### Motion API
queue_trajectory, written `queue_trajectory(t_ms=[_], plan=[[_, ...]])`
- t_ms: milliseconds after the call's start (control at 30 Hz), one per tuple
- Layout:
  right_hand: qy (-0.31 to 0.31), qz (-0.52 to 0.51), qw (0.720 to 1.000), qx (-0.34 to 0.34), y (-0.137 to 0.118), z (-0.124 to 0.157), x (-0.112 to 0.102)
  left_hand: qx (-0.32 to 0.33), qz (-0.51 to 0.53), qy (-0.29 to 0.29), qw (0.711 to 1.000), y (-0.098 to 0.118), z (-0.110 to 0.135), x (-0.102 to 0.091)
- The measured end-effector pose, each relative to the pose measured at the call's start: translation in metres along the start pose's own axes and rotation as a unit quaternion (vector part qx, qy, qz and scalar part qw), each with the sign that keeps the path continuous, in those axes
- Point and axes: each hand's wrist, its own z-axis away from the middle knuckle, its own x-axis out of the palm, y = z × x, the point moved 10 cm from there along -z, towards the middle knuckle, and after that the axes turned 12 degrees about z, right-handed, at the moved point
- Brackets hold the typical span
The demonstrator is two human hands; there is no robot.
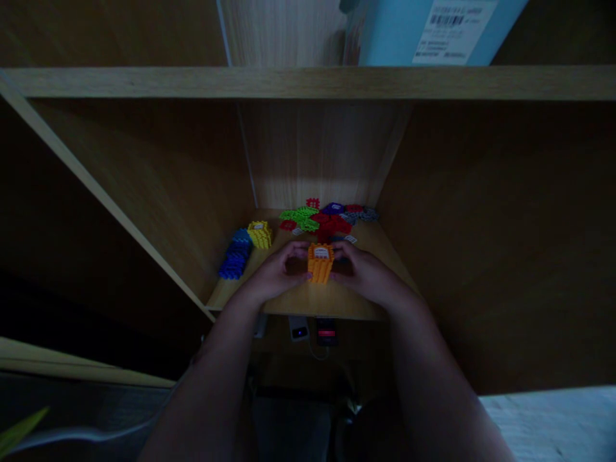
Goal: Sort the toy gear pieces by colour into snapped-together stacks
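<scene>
Shelf (349,300), front part: my left grip (278,271) and right grip (360,269) were closed on the orange stack (320,264) from opposite sides, fingers toward the far edge of each side and thumbs toward the near edge. The stack stood between the hands, near the middle of the shelf's front, with a pale patch showing on its top; whether its base touched the wood I could not tell.

To the left of my left grip stood the yellow stack (260,235), and just beside it, nearer the left wall, the blue stack (235,258), lighter at its far end. Beyond my hands, toward the back panel (317,154), loose pieces lay in a heap: green pieces (302,218) on the left, red pieces (333,224) in the middle, a purple piece (333,208) behind these, and grey pieces (369,214) on the right. A white tag (351,239) lay near my right grip.

Below the shelf's front edge, two devices (299,330) sat side by side, the right one with a red band. Above, the upper shelf (289,82) carried a blue box (392,32) bearing a printed label (451,32).
</scene>
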Motion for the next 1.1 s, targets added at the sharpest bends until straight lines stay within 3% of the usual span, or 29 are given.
queue_trajectory(t_ms=[1100], plan=[[0.010,-0.029,0.999,-0.019,-0.012,0.000,-0.014,0.006,-0.002,0.011,1.000,0.005,0.002,-0.002]])
